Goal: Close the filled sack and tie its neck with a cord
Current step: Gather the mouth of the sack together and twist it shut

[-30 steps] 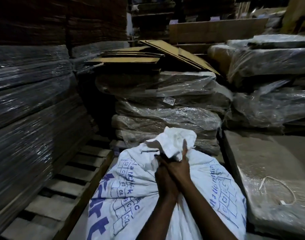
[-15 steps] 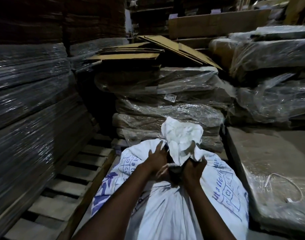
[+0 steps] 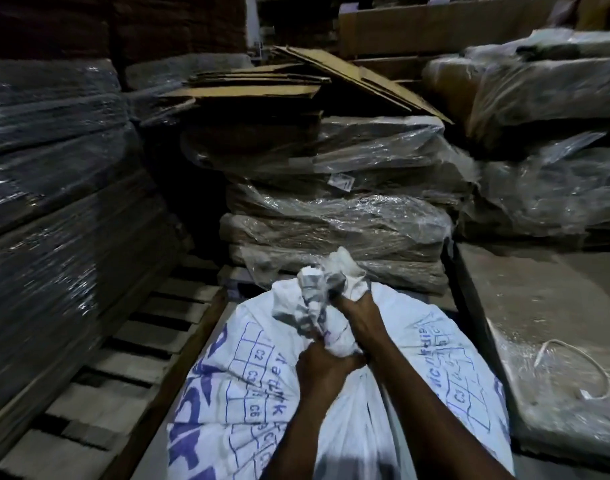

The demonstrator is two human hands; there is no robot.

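Wrapped stacks [image 3: 334, 216] of flattened cardboard under clear film fill the far side and flanks of the view, dim and partly in shadow. A wooden pallet [image 3: 130, 348] lies on the left, its slats bare.

The sack [image 3: 262, 393], white woven plastic with blue printed lettering and grid marks, stands in the lower centre between the pallet and a film-covered stack [image 3: 546, 358] on the right. Its body bulges full and taut, so it is judged heavy and unlikely to shift under a pull at the top. The weave looks thin, soft and somewhat slick, creasing readily but liable to slide through a loose grip.

The neck [image 3: 326, 303] of the sack is gathered into a crumpled bunch that rises from the top of the body. This bunch, just above the shoulders of the filled body, is judged the best place to grip and to bind.

The right hand [image 3: 357, 315] is clamped around the upper part of the neck. The left hand [image 3: 322, 367] is closed on the neck just below, touching the sack's shoulder.

The cord [image 3: 580, 368], pale and looped, lies loose on the film-covered stack to the right, well apart from both hands. It appears thin and limp; neither hand holds it yet.
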